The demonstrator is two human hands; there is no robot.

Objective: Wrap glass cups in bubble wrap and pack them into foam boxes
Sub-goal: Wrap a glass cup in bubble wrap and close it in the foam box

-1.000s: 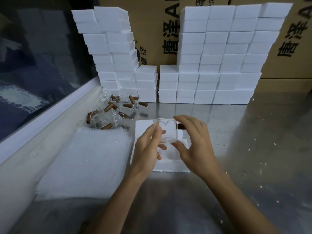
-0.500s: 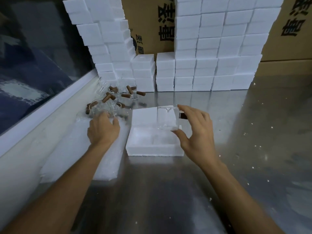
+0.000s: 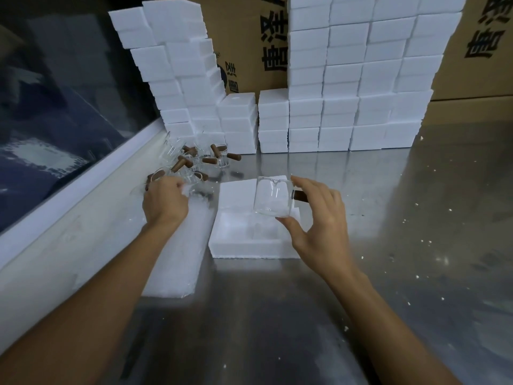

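My right hand (image 3: 319, 218) holds a clear glass cup (image 3: 273, 197) with a brown wooden handle above an open white foam box (image 3: 244, 245); thumb under its base, fingers over the rim. The box's lid (image 3: 236, 193) lies just behind it. My left hand (image 3: 165, 202) reaches left to the far end of a stack of bubble wrap sheets (image 3: 177, 262), fingers curled and pinching a sheet's edge. Right behind that hand, several glass cups with brown handles (image 3: 194, 162) lie in a pile.
Tall stacks of white foam boxes (image 3: 347, 79) line the back of the steel table (image 3: 416, 245), with cardboard cartons (image 3: 249, 45) behind them. A white ledge and dark window (image 3: 55, 107) run along the left. Foam crumbs dot the table.
My left hand let go of the cup and moved left to the bubble wrap beside the cup pile. My right hand keeps the cup over the open box.
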